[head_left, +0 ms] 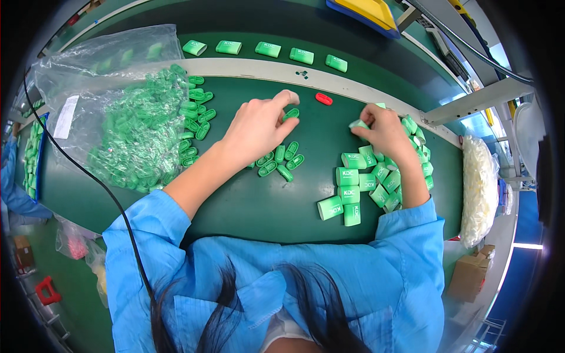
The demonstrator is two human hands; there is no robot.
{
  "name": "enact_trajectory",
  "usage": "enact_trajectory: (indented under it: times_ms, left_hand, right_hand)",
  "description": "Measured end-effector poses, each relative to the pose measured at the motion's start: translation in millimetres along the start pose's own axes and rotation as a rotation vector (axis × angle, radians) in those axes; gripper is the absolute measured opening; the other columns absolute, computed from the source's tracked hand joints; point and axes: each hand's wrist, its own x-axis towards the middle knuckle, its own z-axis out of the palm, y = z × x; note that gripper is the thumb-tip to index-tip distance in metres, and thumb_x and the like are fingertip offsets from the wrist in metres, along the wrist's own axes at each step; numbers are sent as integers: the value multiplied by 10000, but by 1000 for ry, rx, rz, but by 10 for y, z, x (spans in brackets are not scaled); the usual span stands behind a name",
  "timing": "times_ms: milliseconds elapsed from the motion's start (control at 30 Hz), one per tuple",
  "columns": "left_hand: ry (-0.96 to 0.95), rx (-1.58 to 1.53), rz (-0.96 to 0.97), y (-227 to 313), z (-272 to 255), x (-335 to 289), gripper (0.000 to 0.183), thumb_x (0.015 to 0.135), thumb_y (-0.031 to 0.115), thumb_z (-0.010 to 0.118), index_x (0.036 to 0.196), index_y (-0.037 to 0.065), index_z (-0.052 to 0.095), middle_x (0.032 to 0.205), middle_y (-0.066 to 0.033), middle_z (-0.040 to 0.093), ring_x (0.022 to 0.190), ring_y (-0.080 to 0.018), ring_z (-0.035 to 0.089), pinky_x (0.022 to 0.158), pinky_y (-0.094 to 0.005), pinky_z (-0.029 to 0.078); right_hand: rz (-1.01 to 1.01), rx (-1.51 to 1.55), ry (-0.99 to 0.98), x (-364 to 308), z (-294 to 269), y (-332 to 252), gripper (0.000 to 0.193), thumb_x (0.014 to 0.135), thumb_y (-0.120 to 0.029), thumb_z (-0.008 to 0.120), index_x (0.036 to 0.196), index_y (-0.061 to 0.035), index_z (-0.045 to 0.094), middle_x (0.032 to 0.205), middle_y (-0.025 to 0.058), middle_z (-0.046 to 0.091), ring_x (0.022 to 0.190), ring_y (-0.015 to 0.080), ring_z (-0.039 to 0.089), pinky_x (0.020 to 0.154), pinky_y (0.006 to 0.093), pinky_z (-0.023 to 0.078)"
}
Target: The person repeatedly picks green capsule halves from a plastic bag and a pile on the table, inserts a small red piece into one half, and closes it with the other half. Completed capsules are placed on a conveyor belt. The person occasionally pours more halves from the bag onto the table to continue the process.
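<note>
My left hand (262,123) pinches a small green oval plastic cap (291,114) between thumb and forefinger above the dark green table. Below it lies a loose group of similar green caps (279,153). My right hand (382,126) is closed on a light green sleeve-like plastic case (359,124), its far side hidden by the fingers. Beneath and around my right wrist, many green printed cases (348,176) lie in a spread pile. Between my hands, farther back, sits a single red oval cap (323,99).
At left, a clear plastic bag (126,117) spills green caps onto the table. Several green cases (268,49) stand in a row beyond the white strip (247,67). A bag of pale pieces (478,191) is at right; a yellow tray (371,13) sits far back. A black cable (88,170) crosses at left.
</note>
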Motion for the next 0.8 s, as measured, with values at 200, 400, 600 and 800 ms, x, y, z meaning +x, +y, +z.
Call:
enact_trajectory:
  times_ms: [200, 400, 600, 800]
  left_hand:
    - [-106, -555, -156, -80, 32, 162, 270, 802, 147, 680, 1032, 27, 605, 815, -10, 616, 717, -65, 568, 623, -230, 470]
    - [10, -1021, -271, -215, 134, 156, 285, 838, 124, 650, 1101, 27, 601, 925, -15, 615, 793, -71, 563, 690, -217, 462]
    - [129, -1067, -254, -182, 157, 129, 306, 862, 112, 624, 1151, 18, 585, 993, -46, 617, 856, -98, 571, 766, -230, 466]
    - [34, -1004, -249, -300, 167, 136, 298, 877, 113, 605, 1150, -4, 579, 992, -41, 619, 844, -94, 568, 792, -227, 465]
  right_hand:
    - [-26, 1127, 23, 158, 180, -626, 364, 794, -110, 687, 1109, 0, 540, 849, 48, 600, 673, 90, 577, 573, 225, 468]
    - [62, 1419, -88, 212, 530, -627, 311, 839, -66, 631, 1118, 23, 526, 967, 107, 621, 801, 154, 635, 723, 250, 535]
    - [58, 1407, -68, 153, 581, -660, 304, 842, -61, 628, 1116, 24, 529, 981, 110, 627, 827, 156, 625, 744, 257, 517]
    - [19, 1354, -44, 144, 577, -640, 315, 831, -55, 639, 1114, 32, 531, 982, 112, 634, 817, 146, 618, 723, 251, 510]
